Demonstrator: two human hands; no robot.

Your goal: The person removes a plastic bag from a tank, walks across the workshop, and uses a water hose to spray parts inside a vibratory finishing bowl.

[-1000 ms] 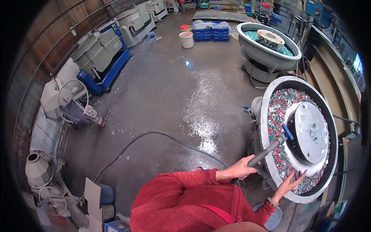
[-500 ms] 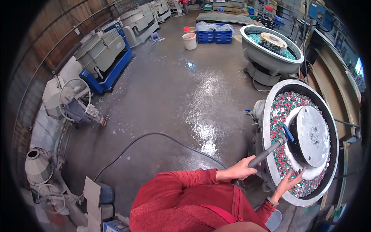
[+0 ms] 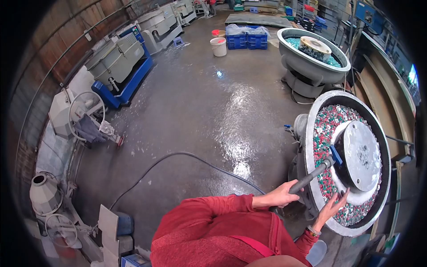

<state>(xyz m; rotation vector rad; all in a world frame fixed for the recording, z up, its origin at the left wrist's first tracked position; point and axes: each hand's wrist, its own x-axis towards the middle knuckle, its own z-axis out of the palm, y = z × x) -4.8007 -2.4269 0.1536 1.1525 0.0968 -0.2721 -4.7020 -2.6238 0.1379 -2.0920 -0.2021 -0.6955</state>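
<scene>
My left hand is wrapped around a dark grey hose at the lower right of the head view. At its far end, a valve with a blue lever hangs over the round vibratory tumbler bowl. Inside the bowl, red, green and whitish small pieces fill the ring around a raised centre hub with a pale, flat top. My right hand reaches over the near part of the bowl, fingers spread above the pieces and close to the hub's white base.
A second tumbler bowl with teal pieces stands behind. Blue crates and a white bucket sit farther back. Machines such as a grey trough on a blue frame line the left wall. A black hose crosses the wet floor.
The view has shifted slightly. The hose end and blue lever sit a little lower and farther right in the picture. Both hands keep nearly the same poses.
</scene>
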